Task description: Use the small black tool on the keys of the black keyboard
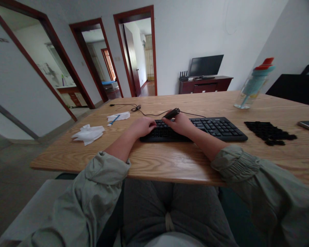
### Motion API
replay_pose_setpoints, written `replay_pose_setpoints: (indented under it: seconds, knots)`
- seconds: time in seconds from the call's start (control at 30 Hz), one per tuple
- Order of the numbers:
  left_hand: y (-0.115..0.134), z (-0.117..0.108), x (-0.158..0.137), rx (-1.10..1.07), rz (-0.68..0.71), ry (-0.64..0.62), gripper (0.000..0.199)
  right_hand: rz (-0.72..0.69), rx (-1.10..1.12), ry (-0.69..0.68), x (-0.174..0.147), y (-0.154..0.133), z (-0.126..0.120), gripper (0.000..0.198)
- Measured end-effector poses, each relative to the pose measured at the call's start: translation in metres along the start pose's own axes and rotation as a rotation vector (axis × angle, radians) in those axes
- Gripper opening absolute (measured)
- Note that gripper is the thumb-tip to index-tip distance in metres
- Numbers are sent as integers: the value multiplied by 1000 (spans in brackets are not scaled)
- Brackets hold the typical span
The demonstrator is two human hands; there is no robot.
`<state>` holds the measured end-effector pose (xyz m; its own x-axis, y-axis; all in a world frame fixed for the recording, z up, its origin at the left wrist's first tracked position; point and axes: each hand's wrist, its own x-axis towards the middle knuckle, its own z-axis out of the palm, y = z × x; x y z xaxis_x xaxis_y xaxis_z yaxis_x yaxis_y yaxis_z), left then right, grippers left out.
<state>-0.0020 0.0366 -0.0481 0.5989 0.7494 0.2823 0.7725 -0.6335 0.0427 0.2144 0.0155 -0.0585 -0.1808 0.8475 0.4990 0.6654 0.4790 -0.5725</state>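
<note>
Wood-grain table (167, 159) spans the centre | black keyboard (217, 126) lies flat mid-frame, presumably within both hands' reach | left hand (142, 126) curls at its left end, seemingly steadying it; whether it pinches anything, I cannot tell | right hand (182, 124) wraps dark tool (173, 113), likely for control, keyboard underneath

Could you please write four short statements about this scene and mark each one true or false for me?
1. The left hand is at the left end of the keyboard. True.
2. The right hand holds a dark object. True.
3. The bottle lies on its side. False: the bottle stands upright.
4. The blue stick lies on the keyboard. False: the blue stick lies on a white tissue.
</note>
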Motion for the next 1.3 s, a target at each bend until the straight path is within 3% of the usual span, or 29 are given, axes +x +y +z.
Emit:
replay_pose_setpoints:
  seconds: [0.4,0.57,0.73,0.87,1.2,1.3]
  knots:
    - [11,-2,-2,223,66,-31,31,-40,91,-42,-1,-4,1,13]
    - [19,-3,-4,286,47,-31,34,55,47,0,0,-8,6,15]
    - [21,-2,-5,280,66,-15,33,208,144,-118,3,-17,15,17]
    - [26,-4,-5,254,74,-29,34,264,174,-85,9,-15,22,13]
    - [24,-4,-3,234,30,-38,33,122,93,-87,17,-9,18,21]
    - [25,-2,-2,196,12,-32,30,161,99,-105,15,-9,18,24]
